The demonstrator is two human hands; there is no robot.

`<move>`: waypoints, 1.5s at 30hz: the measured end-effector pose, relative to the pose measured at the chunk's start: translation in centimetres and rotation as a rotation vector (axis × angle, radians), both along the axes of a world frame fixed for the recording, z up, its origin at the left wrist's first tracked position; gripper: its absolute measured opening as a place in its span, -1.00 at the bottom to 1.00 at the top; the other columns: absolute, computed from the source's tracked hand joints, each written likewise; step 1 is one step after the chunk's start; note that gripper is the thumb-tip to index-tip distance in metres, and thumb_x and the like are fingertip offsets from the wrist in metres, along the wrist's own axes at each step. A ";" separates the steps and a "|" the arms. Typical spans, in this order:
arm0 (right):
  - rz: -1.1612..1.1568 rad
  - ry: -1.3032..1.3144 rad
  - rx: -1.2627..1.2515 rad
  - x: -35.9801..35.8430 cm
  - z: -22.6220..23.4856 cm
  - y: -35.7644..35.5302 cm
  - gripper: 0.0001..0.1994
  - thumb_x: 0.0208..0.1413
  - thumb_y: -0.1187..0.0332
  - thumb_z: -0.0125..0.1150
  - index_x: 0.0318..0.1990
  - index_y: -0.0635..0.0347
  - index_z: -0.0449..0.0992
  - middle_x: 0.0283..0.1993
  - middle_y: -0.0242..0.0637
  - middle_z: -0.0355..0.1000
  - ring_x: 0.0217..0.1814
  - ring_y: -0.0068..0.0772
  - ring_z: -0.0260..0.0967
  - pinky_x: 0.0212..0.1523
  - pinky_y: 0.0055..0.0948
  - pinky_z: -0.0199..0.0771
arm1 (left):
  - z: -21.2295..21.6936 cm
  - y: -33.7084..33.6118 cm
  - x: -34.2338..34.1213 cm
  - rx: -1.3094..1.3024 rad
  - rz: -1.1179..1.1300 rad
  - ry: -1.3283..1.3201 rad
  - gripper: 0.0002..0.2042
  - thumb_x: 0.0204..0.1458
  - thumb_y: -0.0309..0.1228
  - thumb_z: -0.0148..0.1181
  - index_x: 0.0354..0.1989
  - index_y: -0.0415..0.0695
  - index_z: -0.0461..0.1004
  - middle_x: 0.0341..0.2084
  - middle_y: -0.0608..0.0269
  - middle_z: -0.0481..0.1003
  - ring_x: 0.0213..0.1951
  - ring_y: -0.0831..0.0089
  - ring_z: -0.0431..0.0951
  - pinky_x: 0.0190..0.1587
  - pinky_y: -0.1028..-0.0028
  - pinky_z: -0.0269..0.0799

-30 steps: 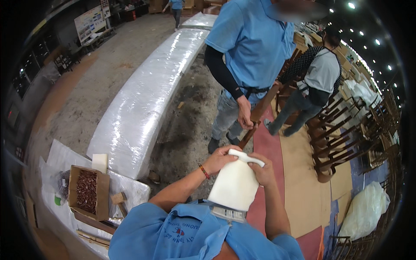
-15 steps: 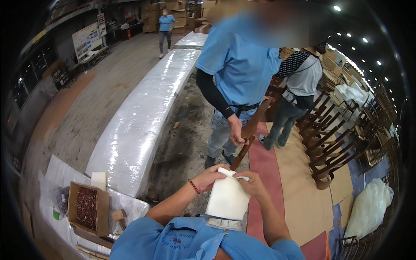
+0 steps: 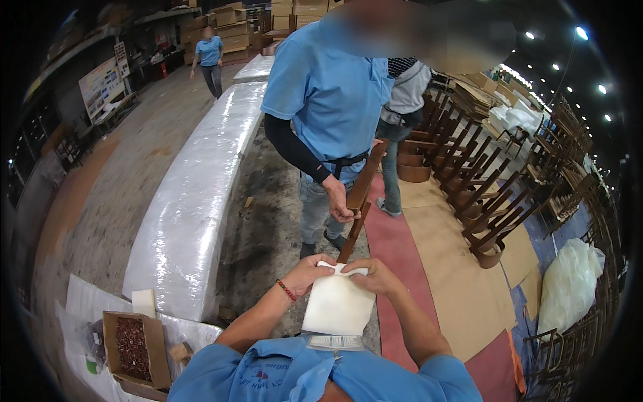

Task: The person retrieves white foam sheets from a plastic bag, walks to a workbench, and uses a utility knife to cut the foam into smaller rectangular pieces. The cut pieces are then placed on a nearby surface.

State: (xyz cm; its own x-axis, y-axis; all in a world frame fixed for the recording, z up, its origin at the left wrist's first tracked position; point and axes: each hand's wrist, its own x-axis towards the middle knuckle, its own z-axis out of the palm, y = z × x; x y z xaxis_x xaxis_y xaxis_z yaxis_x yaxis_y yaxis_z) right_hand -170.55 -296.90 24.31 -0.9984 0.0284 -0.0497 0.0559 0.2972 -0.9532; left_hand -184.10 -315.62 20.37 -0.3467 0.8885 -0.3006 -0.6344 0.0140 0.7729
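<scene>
A white sheet of foam padding (image 3: 339, 305) hangs in front of my chest, its top edge bent over. My left hand (image 3: 305, 273) pinches the left corner of that edge, and my right hand (image 3: 376, 274) pinches the right corner. Just beyond the foam, a brown wooden furniture part (image 3: 366, 184) is held at an angle by a co-worker's hand (image 3: 340, 201). The part's narrow leg (image 3: 352, 234) slopes down to the foam's top edge. Whether the leg touches the foam I cannot tell.
Left of the co-worker runs a long plastic-wrapped stack (image 3: 187, 208). A cardboard box (image 3: 151, 342) of small reddish-brown pieces sits at lower left, beside a small wooden block (image 3: 180, 352). Wooden frames with upright legs (image 3: 479, 201) line the right, near a translucent plastic bag (image 3: 569, 285).
The foam's rolled top edge has flattened somewhat, and my hands have drawn slightly closer together along it. The whole view has turned a little to the right.
</scene>
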 end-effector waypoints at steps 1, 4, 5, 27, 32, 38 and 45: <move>0.001 -0.055 -0.051 0.1 0.3 0.1 -0.79 0.02 0.47 0.21 -0.16 0.14 0.61 -0.14 -0.31 0.54 -0.12 -0.49 0.46 -0.08 -0.50 0.43 | 0.1 0.1 0.0 0.008 0.001 0.020 -0.83 0.07 -0.53 0.21 -0.17 -0.17 0.42 -0.31 0.18 0.52 -0.34 0.49 0.58 -0.31 0.48 0.57; -0.013 -0.123 -0.041 0.4 1.2 0.4 -0.75 0.00 0.48 0.25 -0.11 0.19 0.61 -0.13 -0.37 0.54 -0.12 -0.55 0.43 -0.03 -0.54 0.40 | 0.3 0.2 0.1 0.008 -0.003 0.067 -0.85 0.07 -0.53 0.21 -0.19 -0.17 0.43 -0.34 0.20 0.52 -0.36 0.51 0.57 -0.33 0.49 0.56; -0.030 -0.148 -0.029 0.3 1.5 0.5 -0.74 0.00 0.47 0.26 -0.11 0.18 0.61 -0.11 -0.36 0.54 -0.11 -0.55 0.43 -0.03 -0.53 0.40 | 0.3 0.3 0.1 0.001 -0.005 0.101 -0.85 0.07 -0.53 0.21 -0.19 -0.16 0.43 -0.34 0.21 0.52 -0.36 0.52 0.57 -0.34 0.50 0.56; -0.192 -0.211 -0.623 0.6 -1.7 1.1 -0.36 -0.05 0.44 0.39 0.22 0.31 0.28 0.04 -0.11 0.41 -0.03 -0.37 0.44 -0.04 -0.41 0.49 | 0.5 0.9 0.3 -0.066 0.076 0.484 -0.69 0.07 -0.49 0.20 -0.03 -0.25 0.33 -0.24 0.22 0.45 -0.27 0.55 0.49 -0.25 0.55 0.46; -0.193 -0.127 -0.658 0.1 -1.3 1.1 -0.30 -0.02 0.41 0.36 0.30 0.25 0.20 0.10 -0.15 0.38 0.02 -0.41 0.42 -0.01 -0.42 0.49 | 0.6 1.4 0.0 0.085 0.072 0.488 -0.71 0.08 -0.46 0.22 -0.05 -0.21 0.35 -0.25 0.29 0.45 -0.24 0.61 0.45 -0.21 0.55 0.43; -0.167 -0.072 -0.498 -0.5 -0.3 1.0 -0.54 0.02 0.45 0.31 0.13 0.26 0.43 -0.06 -0.23 0.51 -0.12 -0.48 0.49 -0.10 -0.49 0.53 | 1.6 1.1 -1.2 0.093 0.099 0.720 -0.78 0.07 -0.48 0.21 -0.11 -0.18 0.39 -0.31 0.35 0.45 -0.24 0.65 0.42 -0.20 0.55 0.40; -0.192 0.001 -0.263 -1.0 0.4 -0.2 -0.71 0.05 0.67 0.10 -0.10 0.20 0.59 -0.17 -0.34 0.53 -0.22 -0.59 0.46 -0.21 -0.59 0.48 | 2.4 0.6 -1.3 0.145 0.106 0.365 -0.81 0.03 -0.58 0.17 -0.17 -0.18 0.43 -0.33 0.31 0.49 -0.31 0.63 0.49 -0.27 0.58 0.44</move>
State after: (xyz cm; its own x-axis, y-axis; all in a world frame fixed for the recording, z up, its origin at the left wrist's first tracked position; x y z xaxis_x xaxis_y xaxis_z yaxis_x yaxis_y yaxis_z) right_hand -171.58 -297.07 24.74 -0.9761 0.2022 -0.0796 0.0863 0.0245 -0.9960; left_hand -185.42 -315.05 22.76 -0.4991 0.8664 -0.0149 -0.3096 -0.1622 0.9369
